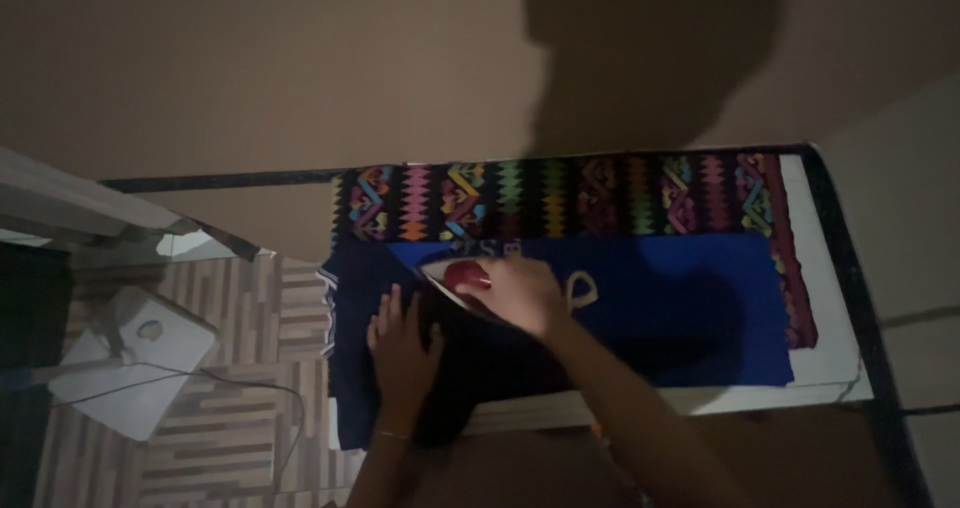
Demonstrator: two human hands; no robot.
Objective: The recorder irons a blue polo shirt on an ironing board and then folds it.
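Dim room with brown wall across upper frame, head-shaped shadow at upper right. At centre, right hand wrapped shut around red-handled clothes iron, its pale pointed soleplate aimed toward left of frame and resting on blue shirt. Just below left of it, left hand laid flat on darker part of same shirt, fingers spread and pointing up frame, thin bracelet at wrist. Shirt spread across padded board running from centre to right of frame, pale printed lettering partly hidden beside iron, striped sleeve edge hanging off at left. Behind shirt, along top of board, patterned woven cloth in zigzag bands of pink, green, orange and blue. At lower left, striped wood-look floor, 1 white boxy device with thin cord trailing across boards.
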